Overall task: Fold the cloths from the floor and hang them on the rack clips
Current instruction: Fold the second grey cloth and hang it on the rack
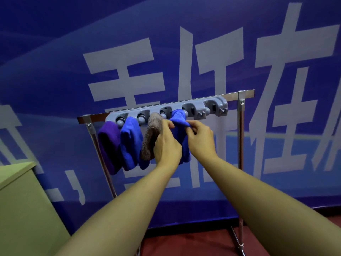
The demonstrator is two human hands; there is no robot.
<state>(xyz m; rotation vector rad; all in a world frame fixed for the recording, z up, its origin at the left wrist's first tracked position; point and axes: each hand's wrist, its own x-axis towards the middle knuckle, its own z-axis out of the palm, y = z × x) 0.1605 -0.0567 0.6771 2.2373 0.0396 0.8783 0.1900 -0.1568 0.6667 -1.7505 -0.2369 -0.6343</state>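
Observation:
A grey clip strip (197, 106) is fixed to the top bar of a metal rack (240, 126). From its clips hang a purple cloth (108, 145), a blue cloth (131, 143) and a brown cloth (150, 137), side by side from the left. A second blue cloth (178, 118) hangs at the fourth clip. My left hand (166, 145) pinches its upper left part. My right hand (200, 139) pinches its upper right edge just below the clip. Both hands cover most of this cloth's middle.
The two rightmost clips (215, 108) hold nothing. A blue banner with large white characters (276, 71) stands right behind the rack. A light green cabinet (22, 209) is at the lower left. Red floor (184, 244) lies under the rack's legs.

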